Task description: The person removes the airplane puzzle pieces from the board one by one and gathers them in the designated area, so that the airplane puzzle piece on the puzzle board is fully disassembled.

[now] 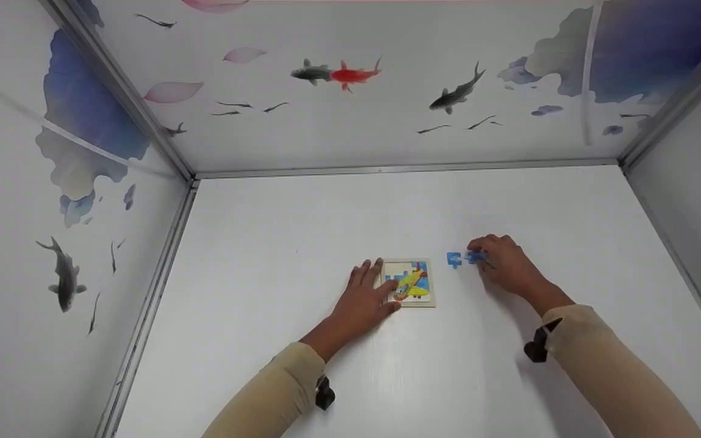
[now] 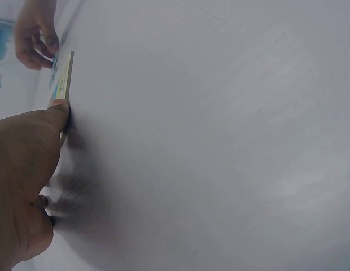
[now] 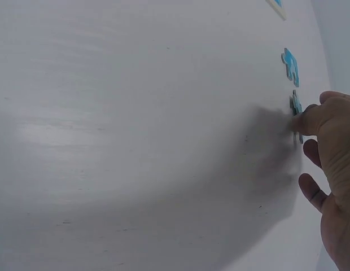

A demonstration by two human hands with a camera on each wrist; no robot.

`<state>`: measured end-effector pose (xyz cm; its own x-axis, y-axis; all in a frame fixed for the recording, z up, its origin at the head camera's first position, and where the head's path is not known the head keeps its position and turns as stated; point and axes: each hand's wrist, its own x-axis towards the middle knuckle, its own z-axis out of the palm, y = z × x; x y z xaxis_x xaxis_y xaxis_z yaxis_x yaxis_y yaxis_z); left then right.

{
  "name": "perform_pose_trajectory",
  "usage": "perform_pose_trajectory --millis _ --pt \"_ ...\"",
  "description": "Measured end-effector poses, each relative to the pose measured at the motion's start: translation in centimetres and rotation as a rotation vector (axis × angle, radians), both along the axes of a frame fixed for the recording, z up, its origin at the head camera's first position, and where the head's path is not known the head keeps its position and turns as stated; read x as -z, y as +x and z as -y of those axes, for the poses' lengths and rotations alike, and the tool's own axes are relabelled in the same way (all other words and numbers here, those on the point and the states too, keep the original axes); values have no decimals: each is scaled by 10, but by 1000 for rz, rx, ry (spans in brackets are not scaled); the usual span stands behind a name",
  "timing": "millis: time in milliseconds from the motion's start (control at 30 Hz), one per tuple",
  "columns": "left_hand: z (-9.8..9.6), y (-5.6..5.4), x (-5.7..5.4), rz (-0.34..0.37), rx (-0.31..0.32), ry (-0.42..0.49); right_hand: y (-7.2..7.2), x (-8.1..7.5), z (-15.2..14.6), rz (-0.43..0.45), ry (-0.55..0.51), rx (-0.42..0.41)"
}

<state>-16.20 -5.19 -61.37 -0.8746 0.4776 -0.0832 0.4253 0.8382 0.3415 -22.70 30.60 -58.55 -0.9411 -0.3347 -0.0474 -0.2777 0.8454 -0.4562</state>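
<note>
A small wooden jigsaw tray point(image 1: 432, 297) with a yellow airplane picture, partly filled, lies flat on the white table. My left hand point(image 1: 362, 301) rests at its left side, fingers spread and fairly straight; one finger lies over the picture and the thumb touches the near edge. To the right, my right hand point(image 1: 505, 264) pinches a blue puzzle piece point(image 1: 475, 257) at the tabletop between thumb and forefinger. In the right wrist view, the thumb point(image 3: 307, 121) covers part of that piece. Just left of it lies another loose blue piece point(image 1: 454, 260).
White panels with painted fish point(image 1: 454, 97) and petals surround the table point(image 1: 265, 243) at the back and sides. A metal rail point(image 1: 381, 171) runs along the table's back edge. Black wrist devices point(image 1: 325, 392) sit by both beige sleeves.
</note>
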Motion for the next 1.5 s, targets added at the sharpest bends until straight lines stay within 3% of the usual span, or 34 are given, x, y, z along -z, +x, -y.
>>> perform_pose_trajectory --millis 600,800,1067,1500 --pt "1 2 -2 -19 8 9 2 -1 2 -7 30 -16" --pt "1 -2 -2 -8 5 23 0 -3 6 -50 33 -47" --pt "0 -3 -3 8 -13 -4 -2 -8 33 -35 11 -41" --pt "-2 -1 0 11 -22 -20 0 -4 84 -49 -4 -142"
